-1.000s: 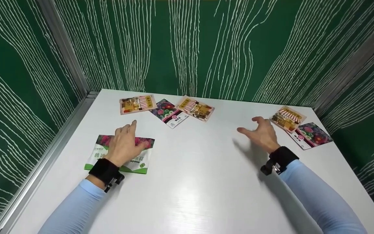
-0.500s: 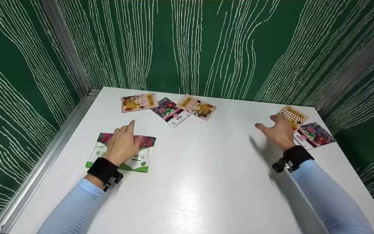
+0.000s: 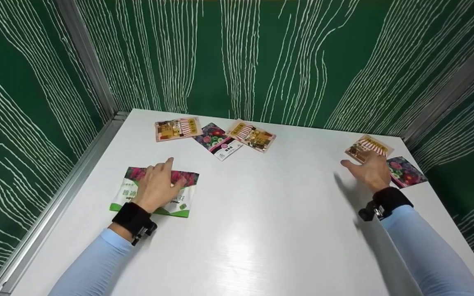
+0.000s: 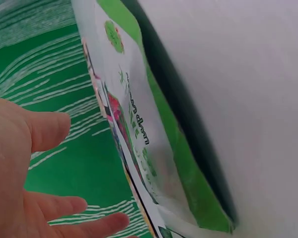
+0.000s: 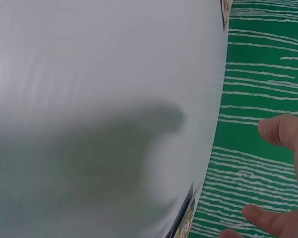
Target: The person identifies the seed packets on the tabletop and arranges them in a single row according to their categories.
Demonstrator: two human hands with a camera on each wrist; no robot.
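Observation:
My left hand (image 3: pixel 156 188) is over a white and green seed packet (image 3: pixel 185 198) with a pink flower band along its top. In the left wrist view the fingers are spread, and the packet (image 4: pixel 139 114) lies beside them on the tabletop. At the right, my right hand (image 3: pixel 370 172) is raised over two cards. One is a pink-bordered card with a striped awning (image 3: pixel 360 148); the other is a dark flower-print card (image 3: pixel 407 172), partly covered by the hand. Thumb and fingers stand apart in the right wrist view, holding nothing.
Toward the back of the white table (image 3: pixel 253 230) lie a left awning card (image 3: pixel 178 129), a flower card (image 3: pixel 219 142) and another awning card (image 3: pixel 253 137), which overlaps the flower card. Green walls (image 3: pixel 208 53) with white lines enclose the table.
My right hand has moved to the right, and a little down in the view, coming over the two right-hand cards. My left hand stays over the packet with only slight movement.

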